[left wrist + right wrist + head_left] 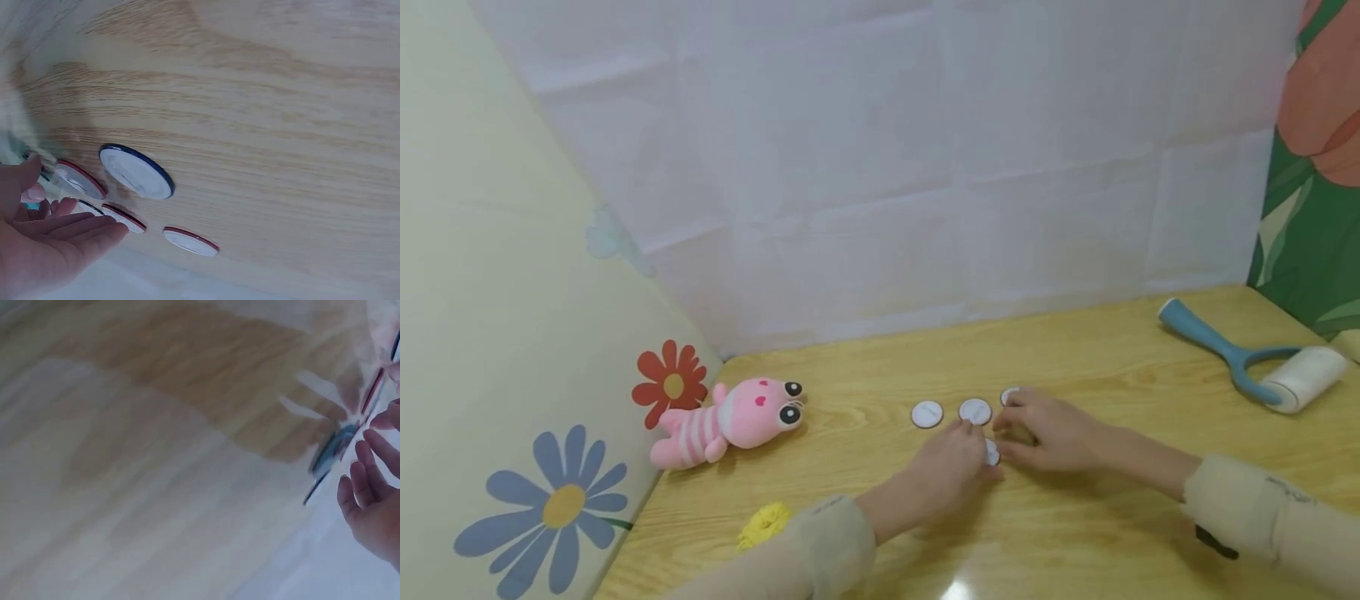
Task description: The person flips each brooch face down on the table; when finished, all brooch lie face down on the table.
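Note:
Several thin white round discs with dark or red rims lie on the wooden table, among them a disc (pixel 927 414) at the left of the group and a middle disc (pixel 975 411). My left hand (pixel 946 468) reaches in from the near side. Its fingers are extended in the left wrist view, beside a red-rimmed disc (pixel 125 217); a near disc (pixel 992 452) is partly hidden by it. Right-hand fingers (pixel 1009 421) come close to a partly covered far disc (pixel 1010 397). A blurred teal disc (pixel 331 450) shows at the right hand's (pixel 378 509) fingertips; I cannot tell whether they pinch it.
A pink striped plush toy (pixel 752 417) lies at the left, behind a yellow item (pixel 763 525) by the left sleeve. Toward the right wall rests a blue-handled roller (pixel 1232 354). A white cloth (pixel 925 167) hangs along the table's back edge.

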`<action>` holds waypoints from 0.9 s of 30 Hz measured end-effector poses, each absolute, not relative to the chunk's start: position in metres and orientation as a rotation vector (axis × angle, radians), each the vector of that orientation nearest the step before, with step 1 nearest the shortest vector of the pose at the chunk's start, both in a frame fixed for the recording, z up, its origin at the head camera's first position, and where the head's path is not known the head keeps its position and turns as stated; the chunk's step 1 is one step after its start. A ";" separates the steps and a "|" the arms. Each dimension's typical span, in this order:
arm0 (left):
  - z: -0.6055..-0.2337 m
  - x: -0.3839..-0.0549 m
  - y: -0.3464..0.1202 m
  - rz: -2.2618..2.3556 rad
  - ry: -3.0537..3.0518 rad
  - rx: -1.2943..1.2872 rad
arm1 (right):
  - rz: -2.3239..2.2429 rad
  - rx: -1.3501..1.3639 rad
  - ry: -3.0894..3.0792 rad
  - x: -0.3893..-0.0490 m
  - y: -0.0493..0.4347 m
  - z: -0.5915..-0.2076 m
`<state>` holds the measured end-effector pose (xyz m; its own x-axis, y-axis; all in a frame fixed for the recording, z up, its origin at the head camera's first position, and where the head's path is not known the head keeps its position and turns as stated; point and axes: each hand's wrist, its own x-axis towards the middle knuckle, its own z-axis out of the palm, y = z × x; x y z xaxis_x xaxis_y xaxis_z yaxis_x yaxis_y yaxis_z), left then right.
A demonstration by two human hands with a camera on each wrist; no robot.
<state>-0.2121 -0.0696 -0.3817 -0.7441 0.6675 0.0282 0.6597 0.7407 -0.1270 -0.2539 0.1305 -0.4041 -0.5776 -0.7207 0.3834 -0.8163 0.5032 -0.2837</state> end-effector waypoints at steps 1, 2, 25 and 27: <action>-0.381 -0.212 -0.067 0.166 -2.860 -1.106 | 0.649 1.307 -2.546 -0.254 0.134 -0.402; -0.380 -0.212 -0.064 0.159 -2.861 -1.113 | 0.651 1.306 -2.568 -0.254 0.137 -0.400; -0.396 -0.212 -0.017 0.299 -2.819 -1.050 | 0.742 1.447 -2.767 -0.259 0.184 -0.392; -0.396 -0.212 -0.016 0.267 -2.842 -1.033 | 0.747 1.461 -2.727 -0.260 0.183 -0.394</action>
<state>-0.2121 -0.0162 -0.3960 -0.7634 0.6447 0.0395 0.6261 0.7537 -0.2001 -0.2595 0.1834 -0.3941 -0.5776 -0.7961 0.1805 -0.7769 0.4683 -0.4208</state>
